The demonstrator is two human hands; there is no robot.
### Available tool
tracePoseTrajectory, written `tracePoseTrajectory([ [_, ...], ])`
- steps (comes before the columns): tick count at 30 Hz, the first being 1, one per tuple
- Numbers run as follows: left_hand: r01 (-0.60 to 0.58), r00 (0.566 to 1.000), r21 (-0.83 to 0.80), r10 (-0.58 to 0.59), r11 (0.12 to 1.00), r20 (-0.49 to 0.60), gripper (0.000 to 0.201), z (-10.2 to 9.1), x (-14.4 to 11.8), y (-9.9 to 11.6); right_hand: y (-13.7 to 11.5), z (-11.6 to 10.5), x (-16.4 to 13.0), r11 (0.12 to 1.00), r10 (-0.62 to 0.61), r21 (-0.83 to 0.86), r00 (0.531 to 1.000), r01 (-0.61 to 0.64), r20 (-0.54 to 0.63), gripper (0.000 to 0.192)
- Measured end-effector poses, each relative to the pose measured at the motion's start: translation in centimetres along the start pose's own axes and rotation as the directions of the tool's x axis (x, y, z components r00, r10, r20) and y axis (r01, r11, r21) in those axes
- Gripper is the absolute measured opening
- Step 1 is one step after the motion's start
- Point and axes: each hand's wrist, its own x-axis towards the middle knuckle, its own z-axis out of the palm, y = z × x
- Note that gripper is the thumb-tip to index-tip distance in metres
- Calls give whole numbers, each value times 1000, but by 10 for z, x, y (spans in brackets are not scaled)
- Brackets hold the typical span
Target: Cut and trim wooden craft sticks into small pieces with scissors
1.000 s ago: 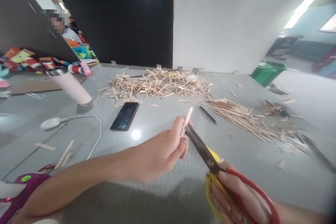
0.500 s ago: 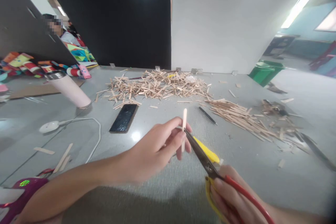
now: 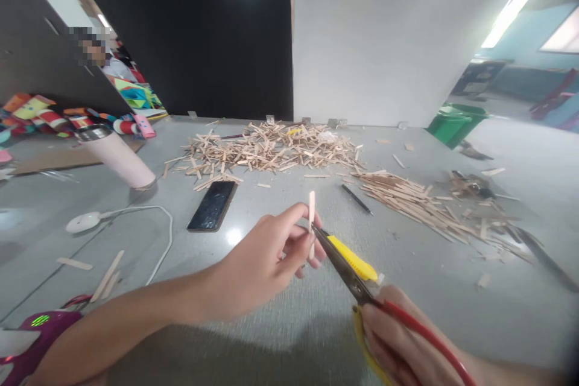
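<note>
Between thumb and fingers, my left hand (image 3: 271, 253) pinches a wooden craft stick (image 3: 312, 208) that stands nearly upright. My right hand (image 3: 398, 338) is closed round the red and yellow handles of a pair of scissors (image 3: 346, 271). The blade tips touch the stick about halfway up, right by my left fingertips. Whether the blades have bitten into the wood I cannot tell. Just behind the scissors a yellow utility knife (image 3: 355, 257) lies on the grey table (image 3: 271, 338).
Behind my hands lies a heap of loose sticks (image 3: 271, 151), with a flatter bundle of sticks (image 3: 416, 202) to the right. Nearby are a phone (image 3: 212, 206), a black pen (image 3: 357, 199), a white cable (image 3: 169, 223) and a pink bottle (image 3: 120, 157). Upright panels (image 3: 362, 42) close the back.
My left hand and the stick have shifted slightly left and down in view. The scissor tips have followed and still touch the stick; more of the yellow knife shows.
</note>
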Motion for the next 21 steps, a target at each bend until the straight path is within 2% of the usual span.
tracePoseTrajectory([
  [5, 0, 1000, 285, -5, 959, 19, 14, -12, -2, 1, -14, 3, 3, 998, 70, -3, 997, -70, 29, 74],
  [9, -19, 999, 390, 3, 921, 41, 18, -20, -2, 2, -23, 10, 5, 959, 198, 198, 979, -202, 41, 77],
  [12, -31, 998, 357, 12, 933, 55, 17, -23, -2, 4, -23, 9, 8, 899, 229, 359, 968, -249, 98, 73],
  [17, 36, 995, 136, -48, 990, 85, 18, -22, 0, 10, -11, 3, 14, 852, 128, 469, 961, -233, 245, 77],
  [21, 55, 995, -9, -54, 998, 81, 19, -22, 2, 10, 0, 3, 14, 907, -15, 420, 993, -37, 119, 72],
])
